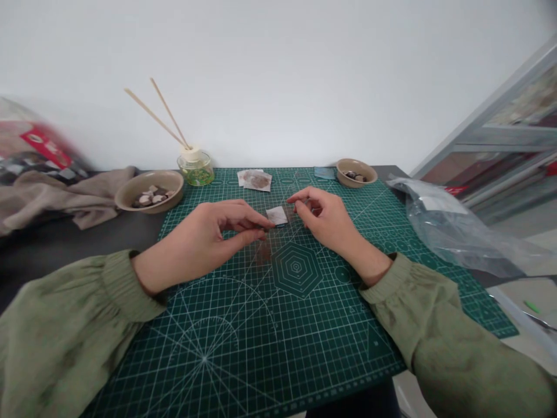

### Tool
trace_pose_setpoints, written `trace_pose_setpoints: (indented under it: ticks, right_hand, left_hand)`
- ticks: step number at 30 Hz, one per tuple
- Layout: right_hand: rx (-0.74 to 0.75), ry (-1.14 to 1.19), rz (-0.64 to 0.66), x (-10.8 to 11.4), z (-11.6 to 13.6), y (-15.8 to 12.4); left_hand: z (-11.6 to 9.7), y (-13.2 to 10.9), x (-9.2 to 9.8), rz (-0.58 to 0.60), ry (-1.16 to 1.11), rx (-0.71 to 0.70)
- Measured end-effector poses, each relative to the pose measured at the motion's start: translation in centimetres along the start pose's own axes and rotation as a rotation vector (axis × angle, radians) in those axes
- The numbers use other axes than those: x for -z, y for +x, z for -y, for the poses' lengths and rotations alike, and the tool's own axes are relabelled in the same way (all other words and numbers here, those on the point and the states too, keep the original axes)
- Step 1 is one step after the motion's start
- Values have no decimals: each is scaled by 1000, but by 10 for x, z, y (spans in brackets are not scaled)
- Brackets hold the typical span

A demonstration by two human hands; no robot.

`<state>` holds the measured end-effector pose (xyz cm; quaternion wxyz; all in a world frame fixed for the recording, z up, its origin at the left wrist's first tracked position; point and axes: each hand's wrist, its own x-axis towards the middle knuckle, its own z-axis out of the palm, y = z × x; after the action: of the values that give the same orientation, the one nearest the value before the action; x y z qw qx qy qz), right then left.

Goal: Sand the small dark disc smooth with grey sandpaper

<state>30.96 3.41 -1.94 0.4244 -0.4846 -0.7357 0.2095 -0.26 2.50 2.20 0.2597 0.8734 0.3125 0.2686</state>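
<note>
A small white square (277, 216) with a dark lower edge lies near the middle of the green cutting mat (243, 360). At its left edge is my left hand (213, 238), thumb and fingertips drawn close together; whatever is between them is too small to make out. My right hand (326, 217) is curled just right of the square, its thumb near the fingers, and a faint dark transparent patch shows by the fingertips. Behind the hands lie two overlapping white sheets (257, 180) with brown smudges.
Brown bowls with small pieces stand at left (169, 203) and back right (375, 175). A reed diffuser (195, 168) is near the wall. A brown cloth (100, 194) lies left, a clear plastic bag (448, 226) right, a blue piece (324, 173) at the back.
</note>
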Motion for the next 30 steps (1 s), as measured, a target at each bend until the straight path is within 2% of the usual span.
trace_pose_setpoints:
  ticks: [4, 9, 13, 17, 24, 30]
  right_hand:
    - [12, -2, -4, -1, 1, 1]
    - [23, -12, -7, -1, 1, 1]
    - [39, -18, -7, -1, 1, 1]
    - [51, -29, -4, 0, 1, 2]
    - [65, -85, 34, -1, -1, 1]
    - [84, -139, 132, -4, -4, -1]
  left_hand:
    - [12, -14, -16, -3, -31, 58]
    - [10, -23, -18, -9, -11, 40]
    - [4, -21, -19, -12, -39, 79]
    - [6, -20, -24, -55, -58, 132]
    - [7, -27, -24, -97, 34, 103]
    - [14, -10, -18, -78, 146, 83]
